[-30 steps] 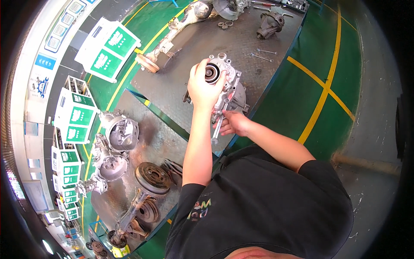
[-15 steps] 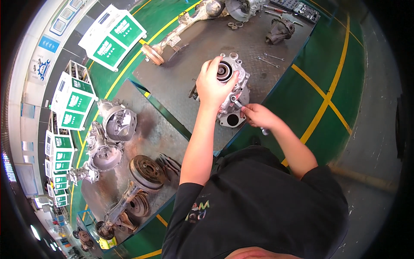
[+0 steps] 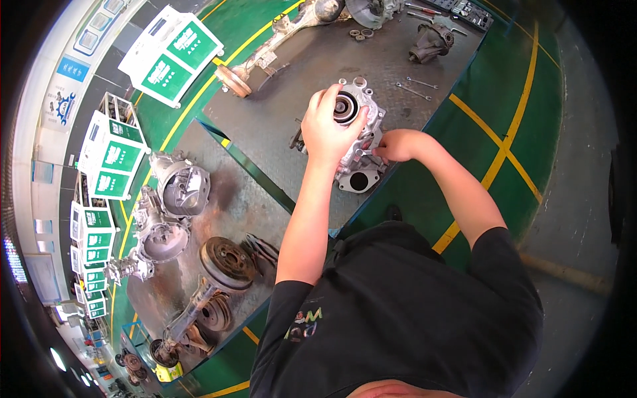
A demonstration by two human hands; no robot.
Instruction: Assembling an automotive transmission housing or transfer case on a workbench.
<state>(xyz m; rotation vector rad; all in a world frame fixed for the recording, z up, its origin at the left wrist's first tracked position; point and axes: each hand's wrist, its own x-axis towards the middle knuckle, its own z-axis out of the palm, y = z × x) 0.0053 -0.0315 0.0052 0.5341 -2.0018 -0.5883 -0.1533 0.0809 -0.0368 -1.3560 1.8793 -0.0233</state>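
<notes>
A silver metal gear housing (image 3: 373, 118) stands near the edge of the steel workbench. My left hand (image 3: 325, 129) grips its upper part, thumb and fingers curled around a dark round bearing opening (image 3: 344, 108). My right hand (image 3: 402, 144) is closed on a wrench (image 3: 364, 152), whose head rests on the lower side of the housing; most of its handle is hidden by my fingers. Below the wrench, a flange with a large dark hole (image 3: 358, 181) points toward me.
Two small wrenches (image 3: 417, 89) lie right of the housing. A dark differential part (image 3: 431, 44), some rings (image 3: 360, 34) and a rusty axle (image 3: 269, 51) lie farther back. A second bench at left bears gearbox casings (image 3: 184, 189) and a brake drum (image 3: 227, 263).
My right hand has swung away from my body, turning the wrench handle upward in the picture around its head. My left hand has stayed on the housing.
</notes>
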